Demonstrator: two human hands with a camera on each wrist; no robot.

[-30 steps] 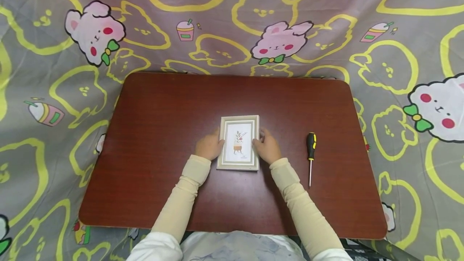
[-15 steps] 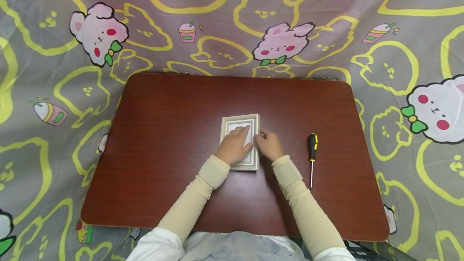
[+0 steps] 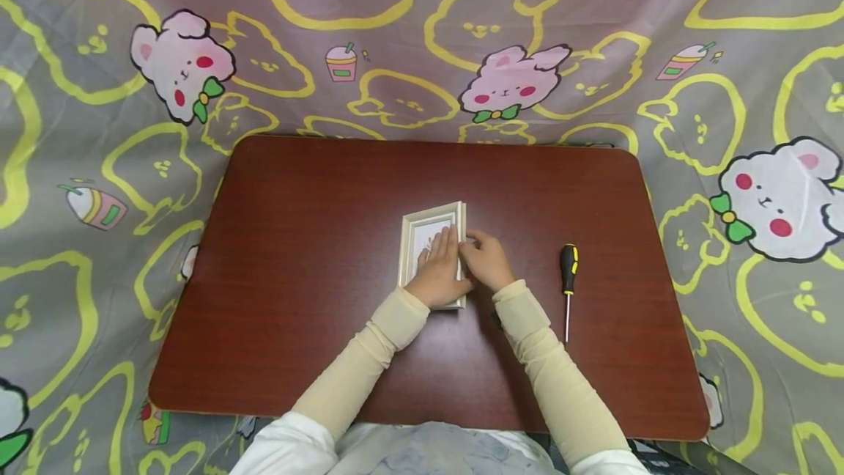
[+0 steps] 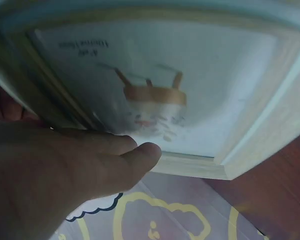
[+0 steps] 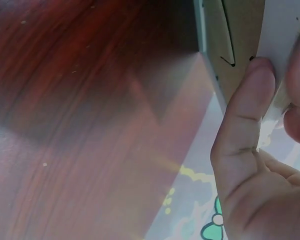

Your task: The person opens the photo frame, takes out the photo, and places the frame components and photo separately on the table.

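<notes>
A cream-coloured picture frame (image 3: 406, 259) with a small plant-pot print is at the middle of the table, its right side raised off the top. My left hand (image 3: 438, 270) lies across its front with the fingers straight, covering much of the print. In the left wrist view those fingers (image 4: 140, 160) reach over the print toward the rim. My right hand (image 3: 489, 262) pinches the right edge. Seen from the right wrist, one finger (image 5: 250, 100) sits against the underside, where the brown backing board (image 5: 240, 30) shows.
A black and yellow screwdriver (image 3: 568, 270) lies on the reddish-brown table (image 3: 297, 240) to the right of the hands, its shaft pointing toward the person. A cartoon-printed cloth (image 3: 395, 28) hangs round the back and sides.
My left hand has left the frame's left edge and moved right, onto its front. The right hand keeps its grip as the frame's right side tilts up.
</notes>
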